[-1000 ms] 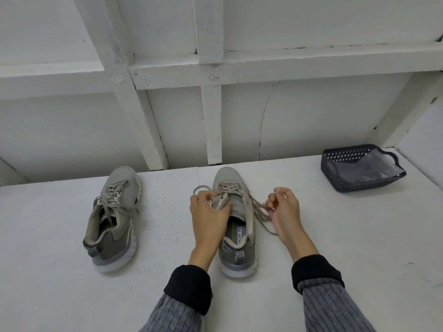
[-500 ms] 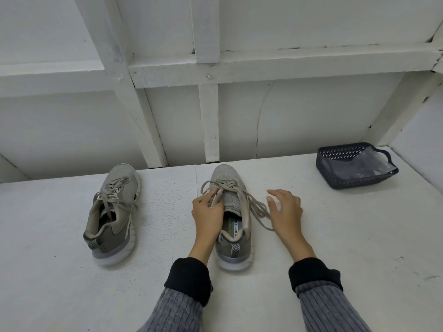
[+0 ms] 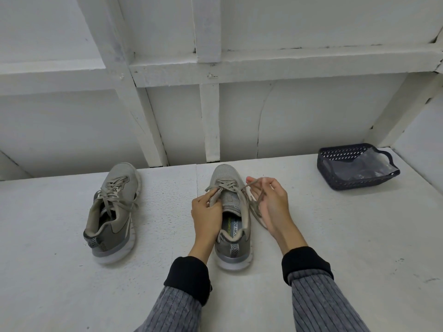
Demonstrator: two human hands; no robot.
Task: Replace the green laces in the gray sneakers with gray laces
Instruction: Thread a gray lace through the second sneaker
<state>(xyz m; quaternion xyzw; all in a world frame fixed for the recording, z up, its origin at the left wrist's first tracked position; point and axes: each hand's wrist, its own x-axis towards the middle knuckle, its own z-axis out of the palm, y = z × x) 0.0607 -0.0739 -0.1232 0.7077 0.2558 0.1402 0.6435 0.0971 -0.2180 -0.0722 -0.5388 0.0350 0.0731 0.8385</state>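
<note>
Right hand (image 3: pixel 269 200) off the table now, lifted palm-up with lace (image 3: pixel 254 185) draped over loosely curled fingers; left hand (image 3: pixel 207 212) pinching lace end at near shoe (image 3: pixel 231 212) tongue (other shoe (image 3: pixel 112 212) laced) – probably tying off

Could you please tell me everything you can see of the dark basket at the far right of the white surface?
The dark navy perforated plastic basket is low and roughly rectangular, with lattice-like holes in its walls. It rests on the white surface at the far right, close to the back wall, apart from both sneakers and both hands. A clear plastic bag lies in it, spilling over the right rim; the bag's contents cannot be made out.
</note>
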